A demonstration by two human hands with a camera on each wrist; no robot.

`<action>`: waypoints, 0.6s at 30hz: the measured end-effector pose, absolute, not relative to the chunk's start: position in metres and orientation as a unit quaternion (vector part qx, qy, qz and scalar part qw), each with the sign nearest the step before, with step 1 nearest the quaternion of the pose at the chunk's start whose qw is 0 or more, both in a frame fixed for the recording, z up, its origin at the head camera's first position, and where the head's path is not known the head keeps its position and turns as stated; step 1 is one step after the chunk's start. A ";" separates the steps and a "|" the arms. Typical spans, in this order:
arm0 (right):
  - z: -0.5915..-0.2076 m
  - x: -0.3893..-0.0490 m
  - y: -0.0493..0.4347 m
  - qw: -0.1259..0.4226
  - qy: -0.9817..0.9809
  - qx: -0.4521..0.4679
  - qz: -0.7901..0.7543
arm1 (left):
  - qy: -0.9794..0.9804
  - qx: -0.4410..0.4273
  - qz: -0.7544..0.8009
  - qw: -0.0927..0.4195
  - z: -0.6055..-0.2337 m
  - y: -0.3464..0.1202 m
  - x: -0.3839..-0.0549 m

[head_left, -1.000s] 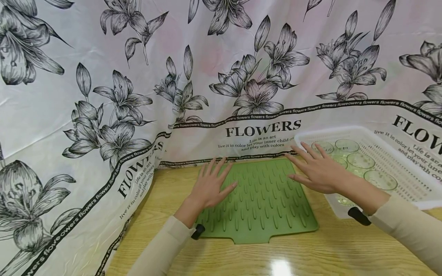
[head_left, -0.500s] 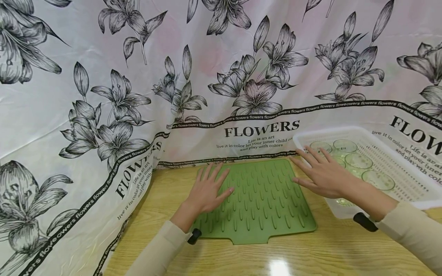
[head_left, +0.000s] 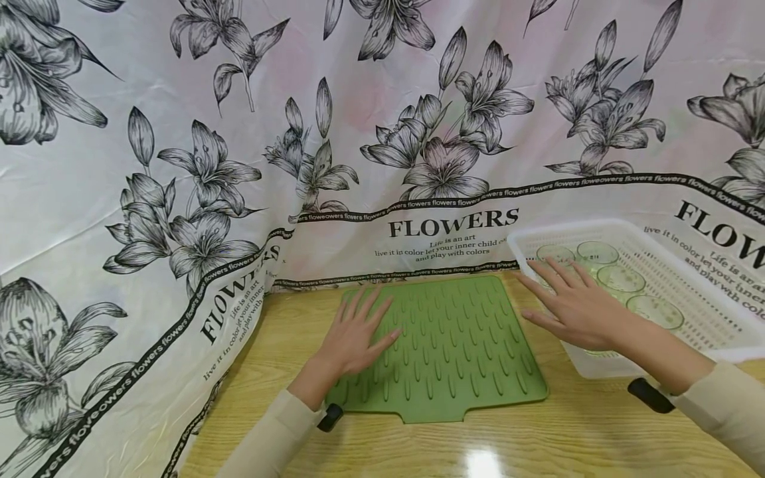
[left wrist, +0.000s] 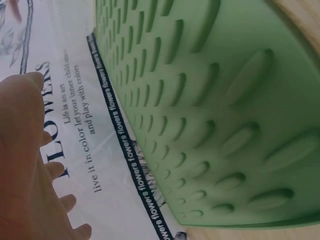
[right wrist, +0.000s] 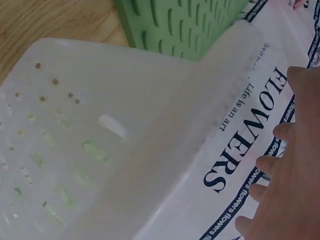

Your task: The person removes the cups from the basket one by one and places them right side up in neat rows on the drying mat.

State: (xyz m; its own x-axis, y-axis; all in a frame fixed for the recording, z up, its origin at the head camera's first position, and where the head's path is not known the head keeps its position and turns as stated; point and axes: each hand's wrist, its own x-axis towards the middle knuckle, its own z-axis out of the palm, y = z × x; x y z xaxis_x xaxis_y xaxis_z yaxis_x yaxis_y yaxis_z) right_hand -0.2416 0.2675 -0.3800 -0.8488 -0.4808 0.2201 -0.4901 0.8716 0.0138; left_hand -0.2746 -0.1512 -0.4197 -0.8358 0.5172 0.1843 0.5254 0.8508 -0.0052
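Observation:
A green ridged mat [head_left: 442,352] with a tab at its near edge lies on the wooden table. Over its left side my left hand [head_left: 354,338] hovers, fingers spread and holding nothing; the left wrist view shows the hand [left wrist: 20,160] apart from the mat's ridges [left wrist: 200,130]. My right hand [head_left: 576,309] hangs with spread fingers beside the left wall of a white perforated basket [head_left: 705,285], also holding nothing. Inside the basket are several clear greenish round glasses [head_left: 621,277], partly hidden by that hand. The right wrist view catches the basket's outer wall [right wrist: 125,90] below the hand [right wrist: 285,185].
A floral-printed cloth [head_left: 358,133] hangs behind the table and along its left side. Wooden tabletop [head_left: 526,438] shows in front of the mat and between mat and basket. The basket stands at the right, close against the cloth.
My right hand has shifted right, away from the mat and further over the basket. My left hand has drifted slightly left and down. Mat and basket stay in place.

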 end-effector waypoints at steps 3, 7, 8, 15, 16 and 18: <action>-0.383 -0.240 0.273 0.113 -0.961 0.250 0.026 | -0.961 -0.265 -0.031 0.076 -0.422 -0.154 -0.272; -0.387 -0.237 0.279 0.122 -0.960 0.250 0.033 | -0.963 -0.260 -0.033 0.061 -0.426 -0.159 -0.269; -0.388 -0.236 0.281 0.124 -0.959 0.251 0.038 | -0.963 -0.260 -0.036 0.059 -0.427 -0.160 -0.269; -0.392 -0.231 0.290 0.128 -0.961 0.241 0.050 | -0.964 -0.256 -0.044 0.056 -0.436 -0.166 -0.264; -0.392 -0.231 0.292 0.129 -0.961 0.239 0.050 | -0.964 -0.255 -0.044 0.055 -0.437 -0.167 -0.264; -0.394 -0.230 0.296 0.127 -0.962 0.236 0.049 | -0.966 -0.250 -0.047 0.048 -0.439 -0.169 -0.263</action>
